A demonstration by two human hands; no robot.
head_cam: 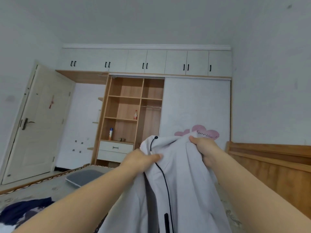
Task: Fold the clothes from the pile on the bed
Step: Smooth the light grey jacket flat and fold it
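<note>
The garment [181,182] hangs between the left hand [140,159] and the right hand [204,148], above the bed [42,187]; the wardrobe [144,105] stands behind; the door [33,125] is at left, the headboard [272,165] at right.

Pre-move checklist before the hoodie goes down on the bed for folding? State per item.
1. Left hand has a grip on the pale grey hoodie: ok, fingers pinch the cloth.
2. Right hand has a grip on the top edge: ok.
3. Hoodie clear of the bed: cannot tell, its lower part runs out of frame.
4. Black drawstring free: ok, hangs loose down the front.
5. Landing spot: not ok, a dark blue garment and a grey cushion lie on the bed.
6. Hoodie spread flat: not ok, bunched between the hands.
</note>
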